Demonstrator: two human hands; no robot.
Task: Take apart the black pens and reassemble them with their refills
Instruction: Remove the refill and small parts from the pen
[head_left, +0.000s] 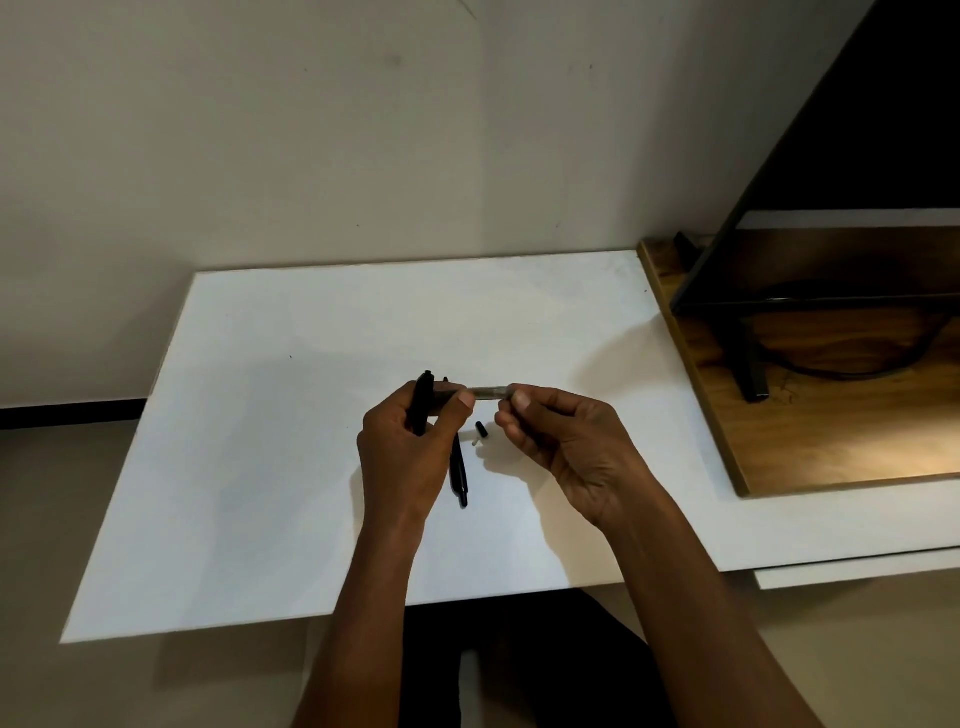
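Item: thin translucent-grey pen refill (488, 391), frame centre, being held level above table | Grip: left hand (410, 452) pinching its left end while curling round slim black plastic pen barrel (422, 400); right hand (561, 441) pinching its right end | Progress (judged): one pen apart, reassembly pending; second black pen (459, 473) and small black tip piece (480, 430) lying below on white tabletop (260, 415).

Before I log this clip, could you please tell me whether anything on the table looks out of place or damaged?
Nothing looks damaged or spilled. One small black piece lies loose on the white table beside a black pen, below the left hand and right hand, which pinch a slim tube; that fits a pen taken apart.
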